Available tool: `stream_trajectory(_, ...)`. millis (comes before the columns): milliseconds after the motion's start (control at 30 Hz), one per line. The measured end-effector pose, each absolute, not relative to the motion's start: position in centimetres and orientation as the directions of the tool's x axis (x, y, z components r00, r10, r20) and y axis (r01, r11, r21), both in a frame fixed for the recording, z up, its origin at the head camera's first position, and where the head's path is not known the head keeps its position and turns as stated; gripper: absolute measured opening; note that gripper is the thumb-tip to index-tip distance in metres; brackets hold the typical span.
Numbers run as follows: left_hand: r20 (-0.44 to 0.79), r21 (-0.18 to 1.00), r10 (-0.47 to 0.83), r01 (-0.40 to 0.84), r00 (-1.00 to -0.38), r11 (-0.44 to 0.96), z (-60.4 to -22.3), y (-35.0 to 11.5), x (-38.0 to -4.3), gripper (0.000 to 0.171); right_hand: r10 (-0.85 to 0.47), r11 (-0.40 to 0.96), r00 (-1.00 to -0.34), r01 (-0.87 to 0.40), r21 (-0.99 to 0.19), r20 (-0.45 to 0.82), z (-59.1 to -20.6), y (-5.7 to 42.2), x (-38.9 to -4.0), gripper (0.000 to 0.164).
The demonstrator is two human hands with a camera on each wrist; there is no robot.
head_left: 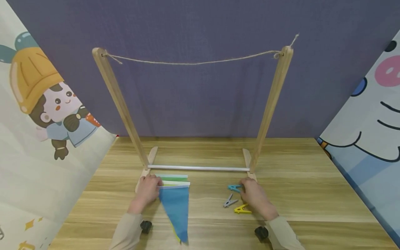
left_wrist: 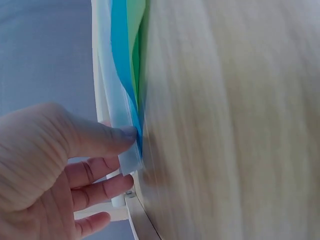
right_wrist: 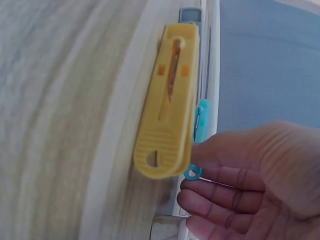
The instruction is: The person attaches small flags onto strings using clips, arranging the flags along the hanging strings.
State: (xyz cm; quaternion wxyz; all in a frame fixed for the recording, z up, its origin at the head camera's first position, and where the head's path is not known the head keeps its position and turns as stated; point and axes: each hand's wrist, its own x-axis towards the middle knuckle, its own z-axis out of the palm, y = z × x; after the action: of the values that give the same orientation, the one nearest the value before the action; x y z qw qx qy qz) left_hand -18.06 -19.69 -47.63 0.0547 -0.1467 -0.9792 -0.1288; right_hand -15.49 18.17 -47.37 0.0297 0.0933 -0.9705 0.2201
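My left hand point(head_left: 149, 189) pinches the white-banded upper left corner of a blue triangular pennant point(head_left: 176, 208). Other pennants overlap it, with a green one point(head_left: 175, 179) showing behind. From the left wrist, the thumb point(left_wrist: 117, 140) presses the white band point(left_wrist: 120, 110) while other fingers sit behind it. On the right, my right hand point(head_left: 254, 196) holds the handle end of a light blue clothespin point(head_left: 233, 188) between thumb and fingers. A grey clothespin point(head_left: 229, 201) and a yellow clothespin point(head_left: 242, 209) lie close by; the yellow one partly covers the right wrist view.
A wooden frame stands behind both hands, with a left post point(head_left: 123, 107), a right post point(head_left: 272, 107) and a pale crossbar point(head_left: 200, 168) low between them. Twine point(head_left: 193, 64) sags between the post tops. The wooden table point(head_left: 297, 194) meets a dark panel point(head_left: 200, 104) behind.
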Motion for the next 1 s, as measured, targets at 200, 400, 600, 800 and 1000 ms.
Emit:
stream_trajectory(200,0.141,0.347,0.265,0.298,-0.954,0.889,-47.3,-20.0,-17.8,0.015,-0.182,0.866,-0.976,-0.215,-0.451,0.116,-47.3,18.3,-15.5,0.018)
stream_trajectory(400,0.134,0.621,0.249,0.277,-0.959,0.733,-47.3,-20.6,-18.0,0.005,-0.191,0.861,-0.973,-0.228,-0.455,0.127,-47.3,18.5,-15.8,0.020)
stream_trajectory(600,0.119,0.779,0.271,0.259,-0.955,0.571,-47.0,-20.9,-17.9,0.008,-0.214,0.841,-0.959,-0.278,-0.465,0.187,-46.8,18.5,-15.6,0.022)
stream_trajectory(800,0.084,0.899,0.282,0.194,-0.956,0.392,-46.1,-20.7,-17.5,0.012,-0.230,0.829,-0.942,-0.321,-0.457,0.243,-46.2,18.5,-15.5,0.024)
stream_trajectory(1000,0.029,0.935,0.247,0.114,-0.969,0.335,-45.2,-20.3,-17.1,0.015,-0.224,0.826,-0.942,-0.319,-0.464,0.249,-45.7,18.5,-15.3,0.025)
